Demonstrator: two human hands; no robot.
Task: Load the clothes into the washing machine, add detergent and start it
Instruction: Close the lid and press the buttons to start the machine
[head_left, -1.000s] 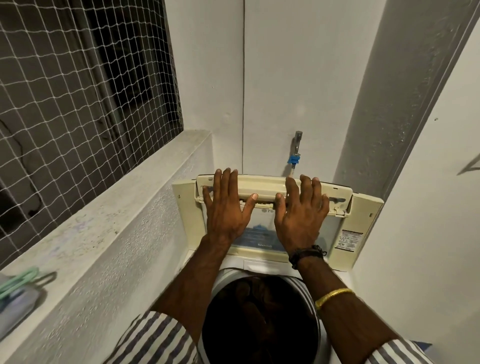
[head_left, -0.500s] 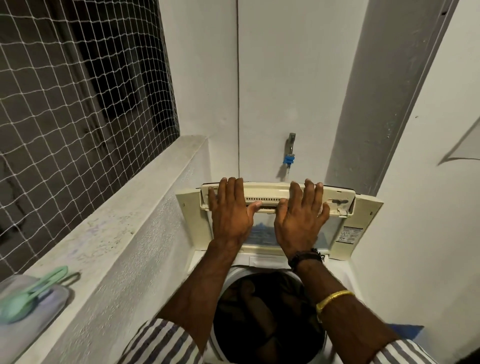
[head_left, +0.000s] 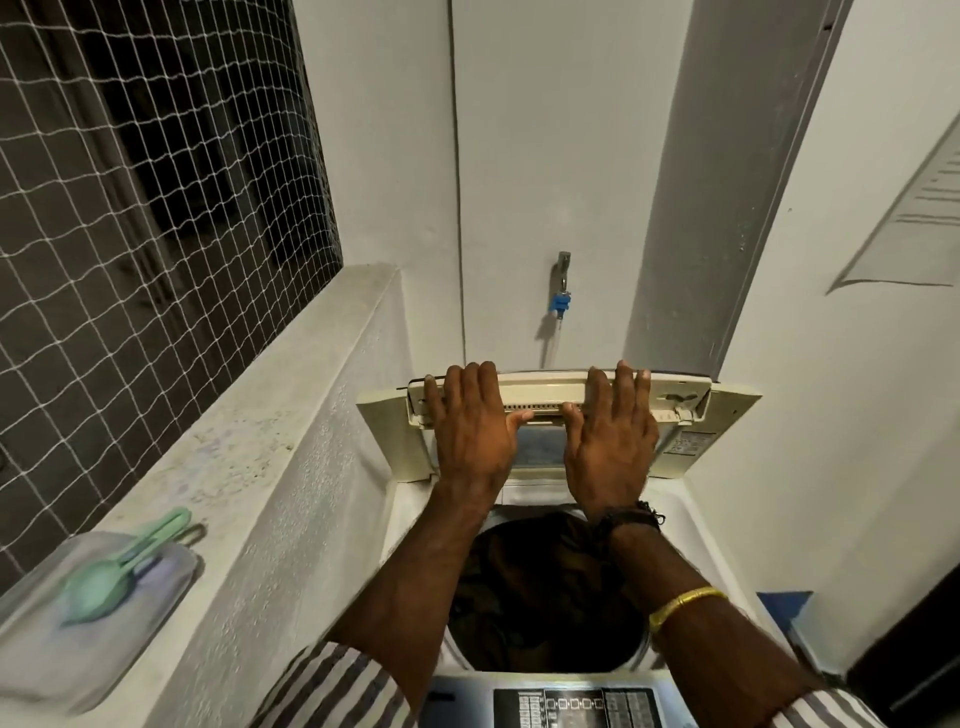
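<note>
The cream top-loading washing machine (head_left: 706, 540) stands open below me, its folded lid (head_left: 545, 391) upright at the back. Dark clothes (head_left: 540, 587) fill the drum. My left hand (head_left: 470, 431) and my right hand (head_left: 610, 441) lie side by side on the lid, palms against it. Their fingers hook over its top edge and the thumbs press on the ridge beneath. The control panel (head_left: 576, 706) shows at the bottom edge, between my forearms.
A concrete ledge (head_left: 270, 457) runs along the left under a netted window (head_left: 156, 182). On it sits a lidded plastic tub (head_left: 130, 618) with a green scoop (head_left: 114, 566) on top. A tap with a blue fitting (head_left: 561, 291) sticks out of the back wall.
Both hands have slid up the lid until the fingers reach over its top edge. The view has tipped down, so the control panel and the tub now show.
</note>
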